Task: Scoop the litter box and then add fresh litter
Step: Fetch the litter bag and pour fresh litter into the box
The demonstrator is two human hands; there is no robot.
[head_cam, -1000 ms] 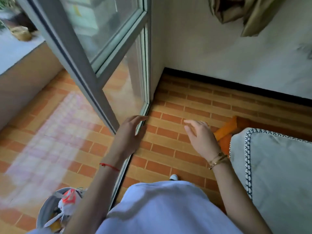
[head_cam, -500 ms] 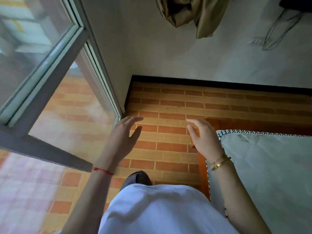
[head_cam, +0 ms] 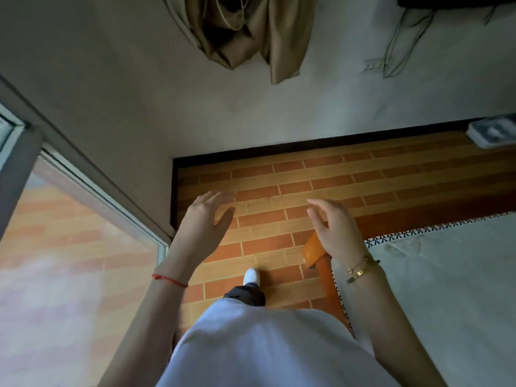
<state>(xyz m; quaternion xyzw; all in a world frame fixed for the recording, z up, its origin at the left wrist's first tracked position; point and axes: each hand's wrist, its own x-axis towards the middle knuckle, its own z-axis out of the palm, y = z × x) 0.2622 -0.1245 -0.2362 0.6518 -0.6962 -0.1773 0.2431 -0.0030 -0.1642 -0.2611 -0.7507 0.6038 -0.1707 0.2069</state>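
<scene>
I have turned away from the glass door [head_cam: 83, 208]. A second ago my left hand [head_cam: 203, 222] was at the edge of its frame and a bin with rubbish showed at my lower left; now the door has slid off to the left of my view and the bin is out of sight. My left hand is off the frame, raised in the air with fingers spread, holding nothing. My right hand [head_cam: 335, 230] is the same: loosely spread, empty, hovering over the orange wooden corner [head_cam: 315, 250] of the bed [head_cam: 446, 289] without touching it, as far as I can tell.

Ahead of me is bare brick-pattern floor [head_cam: 307, 174] running to the wall, with a cloth [head_cam: 251, 32] hanging above and a small white thing [head_cam: 494, 134] on the floor at far right that I cannot identify. One foot [head_cam: 251, 276] is forward, so I judge I am walking into the room.

No litter box, scoop or litter bag shows anywhere here. My reading is that no scooping can happen until I find them.
</scene>
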